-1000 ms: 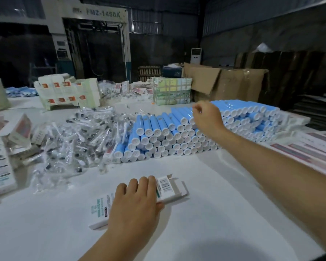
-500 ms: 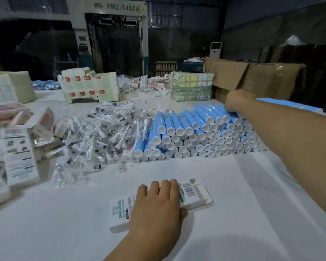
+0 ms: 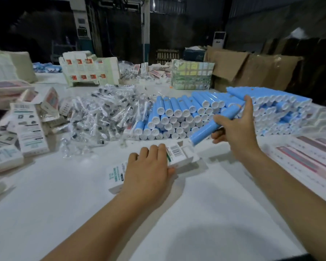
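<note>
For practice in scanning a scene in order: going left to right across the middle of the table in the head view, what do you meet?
Printed white cartons → heap of clear-wrapped small parts → stack of blue tubes → flat printed sheets.

The left hand point(image 3: 147, 172) covered the middle of the white carton point(image 3: 179, 155), whose print was too blurred to read. Just right of the carton, the right hand point(image 3: 237, 127) hid part of the blue tube point(image 3: 205, 129); whether its cap touched the carton was unclear. Farther right, flat sheets point(image 3: 309, 157) ran off the edge.
</note>
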`<move>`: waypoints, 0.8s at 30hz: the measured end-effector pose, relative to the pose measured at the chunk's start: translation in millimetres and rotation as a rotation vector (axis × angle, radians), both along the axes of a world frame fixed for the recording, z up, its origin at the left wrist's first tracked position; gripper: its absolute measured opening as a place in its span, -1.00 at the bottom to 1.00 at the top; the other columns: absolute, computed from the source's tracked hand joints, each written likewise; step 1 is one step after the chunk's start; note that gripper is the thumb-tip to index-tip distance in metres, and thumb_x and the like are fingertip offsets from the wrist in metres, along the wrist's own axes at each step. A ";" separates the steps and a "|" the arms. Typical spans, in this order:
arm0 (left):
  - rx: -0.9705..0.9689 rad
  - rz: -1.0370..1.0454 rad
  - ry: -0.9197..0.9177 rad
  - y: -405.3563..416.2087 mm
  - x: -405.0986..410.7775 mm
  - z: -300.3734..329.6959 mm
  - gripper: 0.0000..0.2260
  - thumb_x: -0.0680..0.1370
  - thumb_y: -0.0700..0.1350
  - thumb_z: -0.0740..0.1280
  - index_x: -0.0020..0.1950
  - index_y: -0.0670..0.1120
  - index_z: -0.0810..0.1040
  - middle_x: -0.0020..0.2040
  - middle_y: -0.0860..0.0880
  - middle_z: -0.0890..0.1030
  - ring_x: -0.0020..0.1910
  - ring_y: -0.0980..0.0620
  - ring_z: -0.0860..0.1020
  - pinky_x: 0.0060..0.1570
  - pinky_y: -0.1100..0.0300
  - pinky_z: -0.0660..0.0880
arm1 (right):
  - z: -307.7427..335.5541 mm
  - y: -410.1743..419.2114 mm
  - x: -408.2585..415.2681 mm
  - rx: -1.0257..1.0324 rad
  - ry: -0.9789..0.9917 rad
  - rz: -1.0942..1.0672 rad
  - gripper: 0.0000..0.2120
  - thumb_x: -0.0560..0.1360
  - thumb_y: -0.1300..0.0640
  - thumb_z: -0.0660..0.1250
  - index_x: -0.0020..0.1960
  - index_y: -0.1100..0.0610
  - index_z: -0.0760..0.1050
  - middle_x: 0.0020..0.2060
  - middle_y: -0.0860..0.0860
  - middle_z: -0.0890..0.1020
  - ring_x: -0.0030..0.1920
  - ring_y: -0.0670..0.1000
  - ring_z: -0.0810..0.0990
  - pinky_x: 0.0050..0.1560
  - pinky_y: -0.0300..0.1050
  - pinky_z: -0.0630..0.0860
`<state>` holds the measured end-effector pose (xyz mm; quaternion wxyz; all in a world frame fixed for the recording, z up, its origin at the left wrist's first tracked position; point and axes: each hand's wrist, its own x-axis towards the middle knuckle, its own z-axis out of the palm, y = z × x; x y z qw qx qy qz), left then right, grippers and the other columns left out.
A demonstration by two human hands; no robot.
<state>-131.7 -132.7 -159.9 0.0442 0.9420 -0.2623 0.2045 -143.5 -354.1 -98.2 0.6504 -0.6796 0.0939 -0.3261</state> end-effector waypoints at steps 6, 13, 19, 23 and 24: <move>-0.001 0.009 0.003 0.8 -3.1 -2.1 -0.43 0.59 0.23 0.06 0.46 -0.10 0.14 0.28 -0.04 0.38 0.17 -0.10 0.37 0.07 0.01 0.26 | -52.6 34.4 -14.1 0.218 0.040 -0.018 -0.51 0.49 0.27 0.36 0.30 -0.01 0.23 -0.41 0.03 0.62 -0.56 -0.03 0.52 -0.54 -0.21 0.46; -0.055 -0.021 0.006 6.4 -4.6 1.3 -0.48 0.59 0.20 0.10 0.41 -0.11 0.20 0.24 -0.07 0.40 0.15 -0.11 0.37 0.08 -0.02 0.27 | -58.3 44.6 -18.3 0.073 0.138 -0.002 -0.76 0.55 0.03 0.24 -0.12 0.08 0.65 -0.61 0.00 0.42 -0.61 -0.10 0.31 -0.62 -0.35 0.20; 0.054 -0.017 0.053 7.6 -7.7 2.9 -0.46 0.59 0.14 0.17 0.43 -0.16 0.19 0.27 -0.12 0.39 0.19 -0.15 0.35 0.12 -0.07 0.28 | -18.4 68.3 -2.6 -0.333 0.050 0.109 -0.79 0.54 0.13 0.27 -0.19 -0.01 0.63 -0.54 -0.06 0.49 -0.52 -0.17 0.40 -0.53 -0.36 0.32; 0.106 -0.036 0.065 7.0 -5.6 -1.1 -0.54 0.59 0.05 0.19 0.39 -0.18 0.26 0.24 -0.16 0.41 0.18 -0.17 0.35 0.10 -0.07 0.26 | 4.5 132.5 32.4 -0.727 0.019 0.412 -0.80 0.53 0.22 0.30 -0.15 -0.03 0.60 -0.36 -0.05 0.62 -0.43 -0.19 0.52 -0.39 -0.42 0.41; 0.118 -0.042 0.069 8.1 -4.8 0.0 -0.56 0.59 0.04 0.20 0.38 -0.18 0.30 0.24 -0.17 0.43 0.19 -0.18 0.36 0.12 -0.07 0.25 | 6.0 151.7 45.3 -0.835 0.042 0.468 -0.83 0.53 0.21 0.31 -0.11 -0.01 0.62 -0.32 -0.06 0.63 -0.40 -0.20 0.52 -0.33 -0.41 0.42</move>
